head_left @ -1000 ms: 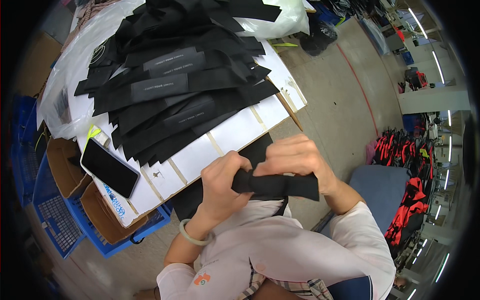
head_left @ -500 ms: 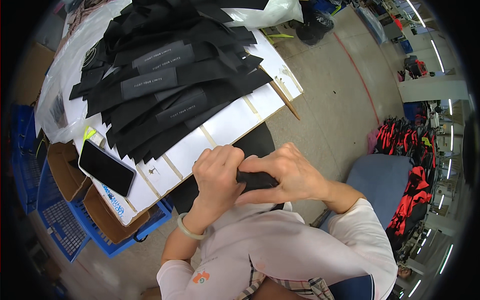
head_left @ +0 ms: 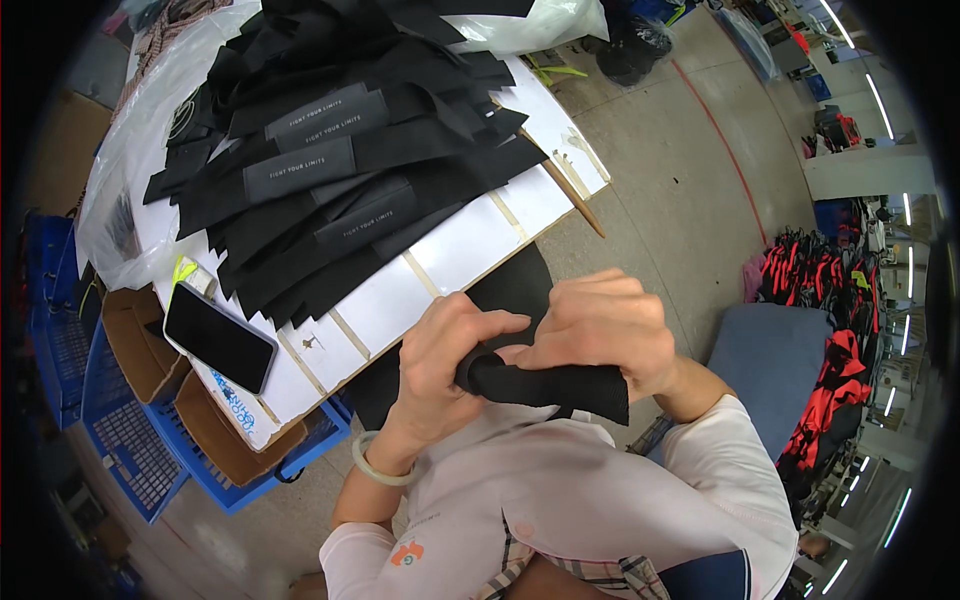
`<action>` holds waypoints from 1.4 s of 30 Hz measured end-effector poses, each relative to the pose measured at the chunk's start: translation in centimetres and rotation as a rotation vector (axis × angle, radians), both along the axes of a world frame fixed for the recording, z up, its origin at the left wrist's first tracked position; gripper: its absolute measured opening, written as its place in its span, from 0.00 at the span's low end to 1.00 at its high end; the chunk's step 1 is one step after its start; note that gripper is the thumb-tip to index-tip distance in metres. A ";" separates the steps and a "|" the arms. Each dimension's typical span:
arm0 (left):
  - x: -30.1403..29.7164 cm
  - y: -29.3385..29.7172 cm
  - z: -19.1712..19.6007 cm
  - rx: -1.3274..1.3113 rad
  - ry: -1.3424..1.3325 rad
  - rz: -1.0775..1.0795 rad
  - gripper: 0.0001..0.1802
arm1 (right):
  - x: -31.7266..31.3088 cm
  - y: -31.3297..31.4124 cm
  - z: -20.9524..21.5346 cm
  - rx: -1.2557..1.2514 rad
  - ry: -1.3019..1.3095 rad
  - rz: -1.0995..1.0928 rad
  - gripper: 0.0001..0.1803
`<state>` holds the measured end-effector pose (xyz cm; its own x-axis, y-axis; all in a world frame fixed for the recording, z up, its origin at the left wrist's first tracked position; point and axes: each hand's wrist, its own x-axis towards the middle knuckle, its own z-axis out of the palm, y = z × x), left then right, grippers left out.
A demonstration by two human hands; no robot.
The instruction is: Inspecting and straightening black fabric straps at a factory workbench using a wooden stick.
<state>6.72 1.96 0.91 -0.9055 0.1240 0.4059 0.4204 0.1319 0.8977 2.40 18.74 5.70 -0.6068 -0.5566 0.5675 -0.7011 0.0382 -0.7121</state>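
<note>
A dark-screened phone [head_left: 220,337] lies on a white table [head_left: 460,243] near cardboard boxes [head_left: 235,437] and blue crates [head_left: 130,455].

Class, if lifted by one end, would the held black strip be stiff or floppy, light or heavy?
The black strip is probably floppy, since it curls round on the left. It may be light, as it looks like thin cloth.

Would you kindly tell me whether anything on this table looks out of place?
Mainly the brown stick: its tip juts past the edge of the table, where it might be knocked. The phone also looks odd lying askew beside the black strips.
</note>
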 end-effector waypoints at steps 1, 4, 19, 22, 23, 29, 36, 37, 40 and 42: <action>-0.1 0.0 0.1 -0.001 0.001 -0.001 0.10 | -0.4 0.1 0.1 -0.001 0.001 -0.001 0.10; 0.1 -0.1 0.4 0.183 -0.102 -0.172 0.09 | -2.4 0.6 0.8 0.052 0.216 0.077 0.12; -0.6 -0.1 0.8 0.710 -0.986 -0.818 0.26 | -3.7 -3.3 0.1 -0.149 -1.166 -0.146 0.18; -1.1 0.1 -0.2 0.744 -1.062 -0.593 0.22 | -5.2 -3.8 -1.4 -0.254 -1.005 -0.280 0.23; -1.2 0.2 -0.3 0.738 -1.056 -0.591 0.22 | -5.6 -3.9 -1.4 -0.230 -0.945 -0.295 0.24; -1.7 0.2 -0.4 0.745 -0.993 -0.508 0.24 | -9.2 -4.9 -0.6 -0.232 -0.851 -0.205 0.24; -3.2 -0.4 0.3 0.764 -0.828 -0.402 0.20 | -7.5 -4.1 -1.0 0.074 -0.970 -0.019 0.08; -3.0 -0.2 0.6 0.763 -0.820 -0.403 0.20 | -7.7 -3.8 -0.9 0.070 -0.991 -0.089 0.08; -2.3 -0.1 0.7 0.865 -0.825 -0.286 0.19 | -8.3 -3.8 -1.4 -0.143 -0.945 -0.061 0.08; -2.2 -0.5 -0.4 0.713 -0.731 -0.293 0.17 | -8.2 -4.7 -1.3 -0.196 -0.971 -0.071 0.07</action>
<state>4.53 1.42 0.50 -0.9321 0.3251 -0.1599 -0.3226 -0.5437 0.7748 -5.78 14.07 4.45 -0.8853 -0.4505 -0.1154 0.1893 -0.1224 -0.9743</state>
